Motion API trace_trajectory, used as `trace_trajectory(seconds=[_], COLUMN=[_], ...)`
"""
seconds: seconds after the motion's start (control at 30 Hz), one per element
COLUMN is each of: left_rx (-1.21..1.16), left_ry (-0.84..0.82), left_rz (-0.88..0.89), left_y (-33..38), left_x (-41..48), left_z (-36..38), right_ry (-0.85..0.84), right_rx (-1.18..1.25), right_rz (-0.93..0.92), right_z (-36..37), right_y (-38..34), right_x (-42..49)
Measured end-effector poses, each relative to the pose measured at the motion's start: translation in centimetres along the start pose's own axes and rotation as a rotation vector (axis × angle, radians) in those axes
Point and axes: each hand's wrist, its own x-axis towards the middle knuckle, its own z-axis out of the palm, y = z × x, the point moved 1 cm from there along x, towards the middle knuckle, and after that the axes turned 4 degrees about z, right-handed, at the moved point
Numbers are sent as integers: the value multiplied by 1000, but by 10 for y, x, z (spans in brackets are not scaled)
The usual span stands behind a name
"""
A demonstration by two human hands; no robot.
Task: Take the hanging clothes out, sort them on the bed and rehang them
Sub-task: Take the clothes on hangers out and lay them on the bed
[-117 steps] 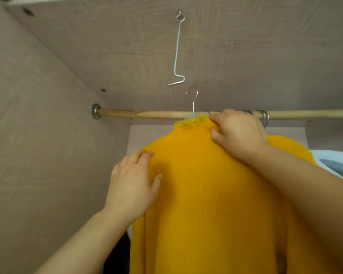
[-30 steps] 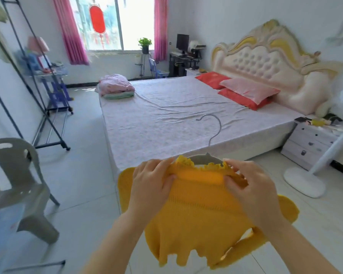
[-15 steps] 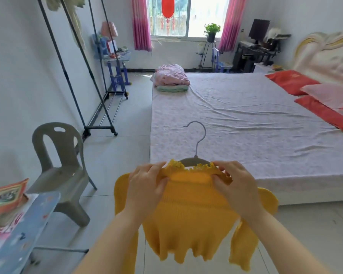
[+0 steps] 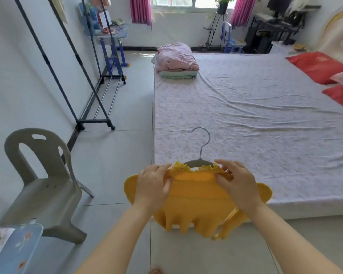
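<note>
over the bed [image 4: 265, 119] corner, both hands pinch a yellow sweater [image 4: 194, 202] on its hanger [image 4: 201, 147].

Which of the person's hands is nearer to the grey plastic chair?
Left. The left hand grips the yellow sweater at its collar on the side toward the grey plastic chair; the right hand grips the other side, nearer the bed.

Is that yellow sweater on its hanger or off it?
On it. The hanger pokes up through the collar of the sweater, hook and neck showing; the left hand and right hand grip its shoulders.
</note>
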Motion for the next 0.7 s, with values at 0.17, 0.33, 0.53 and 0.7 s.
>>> trace_trajectory(seconds=[0.17, 0.33, 0.53, 0.7], left_rx=[-4, 16, 30, 36], left_ry=[-45, -88, -167, -223], left_rz=[-53, -100, -231, -330], left_y=[-28, -52, -76, -96], left_x=[62, 124, 203, 256], left_z=[18, 41, 77, 105], right_ry=[-43, -90, -189, -356], right_rx=[-20, -23, -42, -315], right_rz=[31, 24, 69, 134], right_z=[27, 51, 86, 125], right_y=[11, 30, 64, 89], right_x=[69, 141, 234, 305])
